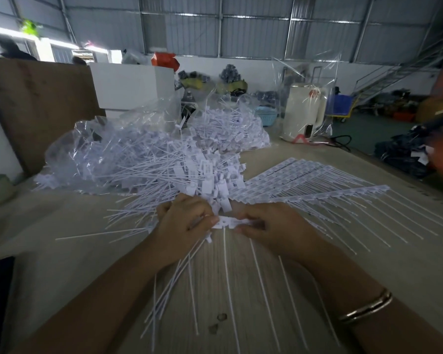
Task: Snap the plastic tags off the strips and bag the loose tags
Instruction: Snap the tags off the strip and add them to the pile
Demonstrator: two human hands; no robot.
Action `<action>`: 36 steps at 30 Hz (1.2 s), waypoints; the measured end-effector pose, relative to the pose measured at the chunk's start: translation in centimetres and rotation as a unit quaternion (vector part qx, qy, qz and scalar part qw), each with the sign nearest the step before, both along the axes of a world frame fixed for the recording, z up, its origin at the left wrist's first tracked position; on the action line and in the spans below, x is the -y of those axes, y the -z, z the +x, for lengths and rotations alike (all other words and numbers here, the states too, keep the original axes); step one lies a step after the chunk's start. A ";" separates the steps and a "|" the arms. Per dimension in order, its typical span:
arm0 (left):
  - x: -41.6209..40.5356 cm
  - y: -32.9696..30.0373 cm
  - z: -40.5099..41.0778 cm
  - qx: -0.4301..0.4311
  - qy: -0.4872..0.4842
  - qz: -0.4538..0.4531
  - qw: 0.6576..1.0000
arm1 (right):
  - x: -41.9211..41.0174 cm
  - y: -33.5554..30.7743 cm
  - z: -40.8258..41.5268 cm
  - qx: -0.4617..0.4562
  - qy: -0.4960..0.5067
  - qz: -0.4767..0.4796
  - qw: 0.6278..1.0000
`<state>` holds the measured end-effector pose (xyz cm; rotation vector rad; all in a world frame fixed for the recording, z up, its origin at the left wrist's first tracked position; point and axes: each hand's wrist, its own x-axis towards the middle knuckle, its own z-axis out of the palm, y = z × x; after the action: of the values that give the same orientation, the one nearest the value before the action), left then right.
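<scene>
Pinching the strip (230, 223) between my left hand (183, 221) and right hand (269, 226), I am keeping my fingers beside the joint, bending sharply so each tag breaks cleanly.

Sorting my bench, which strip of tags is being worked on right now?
The short strip pinched between the left hand and right hand; the other strips lie fanned, untouched, on the table.
</scene>
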<state>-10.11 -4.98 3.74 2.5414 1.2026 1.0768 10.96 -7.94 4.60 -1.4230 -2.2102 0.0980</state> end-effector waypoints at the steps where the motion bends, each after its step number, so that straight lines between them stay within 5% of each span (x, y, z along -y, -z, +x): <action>1: -0.1 -0.2 -0.1 -0.007 0.001 0.024 1.000 | 0.0 0.0 -0.1 -0.007 -0.004 0.000 1.000; 6: -0.4 -0.3 -0.6 -0.011 0.001 0.110 0.994 | -0.1 -0.1 0.0 -0.166 -0.056 -0.067 0.982; 12: -0.7 -0.4 -1.5 0.025 0.004 0.138 0.990 | 0.1 -0.8 2.4 -0.239 -0.010 -0.112 0.965; 16: -1.1 -0.2 -2.1 -0.022 -0.108 0.096 0.989 | -0.2 -0.3 2.6 -0.119 0.028 -0.038 0.992; 20: -0.2 -0.6 -0.8 -0.036 -0.205 0.149 0.967 | -0.2 0.1 -0.7 -0.057 -0.019 0.039 0.997; 23: 0.6 -0.7 0.6 -0.057 -0.126 0.103 0.985 | 0.0 0.0 -1.9 -0.054 -0.033 0.083 0.995; 26: 0.5 -0.4 1.2 0.014 0.012 -0.028 0.999 | 0.1 -0.2 -1.9 -0.085 -0.059 0.061 0.993; 30: -0.2 -0.2 0.6 0.094 0.007 -0.064 0.994 | -0.1 -0.4 -0.1 -0.072 -0.055 0.029 0.995; 33: -0.2 0.0 0.5 0.066 0.013 -0.052 0.996 | -0.4 -0.1 0.0 0.016 -0.014 0.071 0.997; 36: -0.3 -0.2 0.1 0.041 0.019 0.045 0.998 | -0.5 0.1 -0.1 -0.035 -0.024 0.044 0.998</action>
<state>-10.03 -4.68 3.91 2.5468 1.1057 1.2406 10.83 -7.44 4.55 -1.3015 -2.1652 0.0647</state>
